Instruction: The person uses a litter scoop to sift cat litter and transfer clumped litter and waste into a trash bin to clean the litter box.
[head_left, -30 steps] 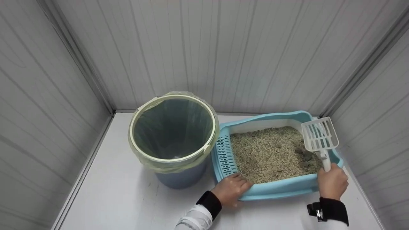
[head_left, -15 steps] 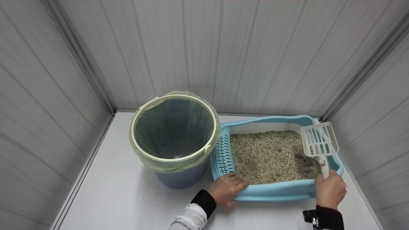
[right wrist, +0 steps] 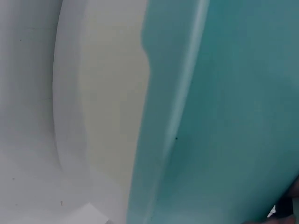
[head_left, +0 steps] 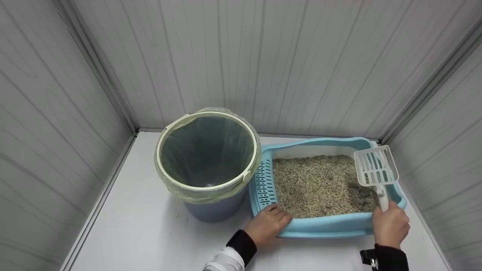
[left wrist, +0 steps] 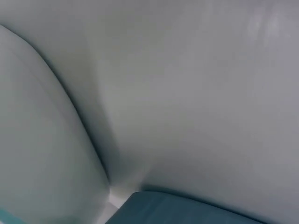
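In the head view, a light-blue litter box [head_left: 324,227] holds tan granular litter [head_left: 316,188], with darker clumps [head_left: 361,194] near its right end. My left hand [head_left: 267,225] grips the front rim at the left corner, its fingers over the edge. A white slotted litter scoop [head_left: 375,165] is held by its handle in my right hand [head_left: 391,226], at the box's front right corner. The scoop's head points away from me over the right rim, and no litter shows on it. The right wrist view shows the box's blue outer wall [right wrist: 233,93]; the scoop is out of that view.
A round bin [head_left: 214,209] lined with a thin yellowish bag [head_left: 162,180] stands left of the litter box, close beside it. Grey panel walls [head_left: 241,56] enclose the white table [head_left: 131,226] at the back and both sides.
The litter box's right end has swung slightly toward me and settled. The scoop and my right hand have shifted a little toward me. My left hand stays at the front left rim.
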Available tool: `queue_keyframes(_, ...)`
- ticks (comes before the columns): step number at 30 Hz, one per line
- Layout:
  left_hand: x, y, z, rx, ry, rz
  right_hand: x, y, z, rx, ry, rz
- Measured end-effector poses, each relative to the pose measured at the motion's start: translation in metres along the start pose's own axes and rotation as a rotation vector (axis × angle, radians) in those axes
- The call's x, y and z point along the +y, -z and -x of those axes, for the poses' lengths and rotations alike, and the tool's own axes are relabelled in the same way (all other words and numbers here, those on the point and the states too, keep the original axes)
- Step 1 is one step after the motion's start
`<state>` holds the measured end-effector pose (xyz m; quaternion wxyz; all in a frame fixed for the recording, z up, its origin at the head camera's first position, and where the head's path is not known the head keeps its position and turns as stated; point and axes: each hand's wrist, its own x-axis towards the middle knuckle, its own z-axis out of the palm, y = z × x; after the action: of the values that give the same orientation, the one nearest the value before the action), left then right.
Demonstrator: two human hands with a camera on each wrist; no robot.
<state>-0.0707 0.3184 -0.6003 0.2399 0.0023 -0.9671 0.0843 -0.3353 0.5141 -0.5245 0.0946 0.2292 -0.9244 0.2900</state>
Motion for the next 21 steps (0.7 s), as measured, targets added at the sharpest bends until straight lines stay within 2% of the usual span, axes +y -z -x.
queue_keyframes(6,0.026,-0.002,-0.008,0.024,0.173,-0.149,0.002,0.018,-0.01,-0.136,0.009,0.013)
queue_keyframes(9,0.035,-0.008,-0.01,0.081,0.251,-0.195,-0.001,0.03,-0.021,-0.23,0.031,0.019)
queue_keyframes(11,0.037,-0.012,-0.01,0.142,0.278,-0.2,-0.003,0.039,-0.031,-0.301,0.047,0.021)
queue_keyframes(15,0.035,-0.018,-0.01,0.237,0.268,-0.155,-0.012,0.056,-0.055,-0.439,0.098,0.059)
queue_keyframes(21,0.03,-0.016,-0.01,0.266,0.22,-0.1,-0.028,0.075,-0.084,-0.598,0.202,0.122)
